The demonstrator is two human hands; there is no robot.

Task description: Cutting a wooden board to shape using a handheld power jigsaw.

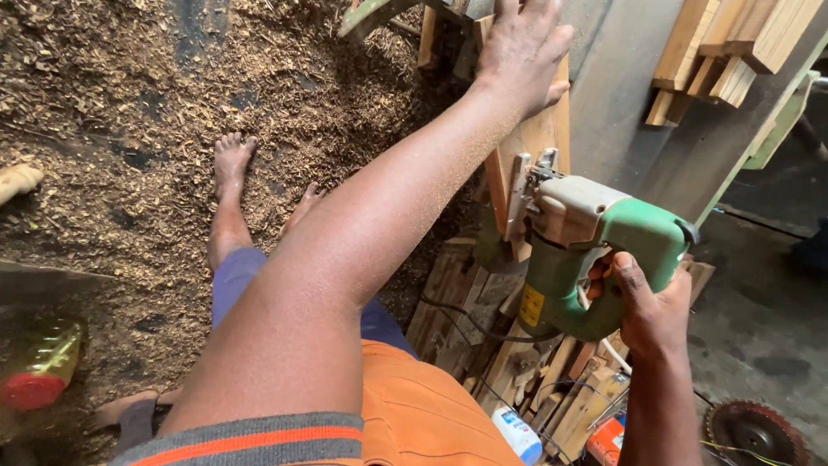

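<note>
Sawdust-strewn floor (pixel 129 86) lies below; a stiff wooden board (pixel 539 138) is pressed by the flat, open-fingered left hand (pixel 522 43), while the seemingly heavy green jigsaw (pixel 586 250) is gripped at its handle by the closed right hand (pixel 647 311).

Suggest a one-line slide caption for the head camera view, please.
Right hand grips a green jigsaw against a wooden board steadied by the left hand, above a sawdust-covered floor.

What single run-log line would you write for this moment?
left hand: flat on wooden board | right hand: gripping green jigsaw handle | jigsaw: against board edge | floor: sawdust
</note>
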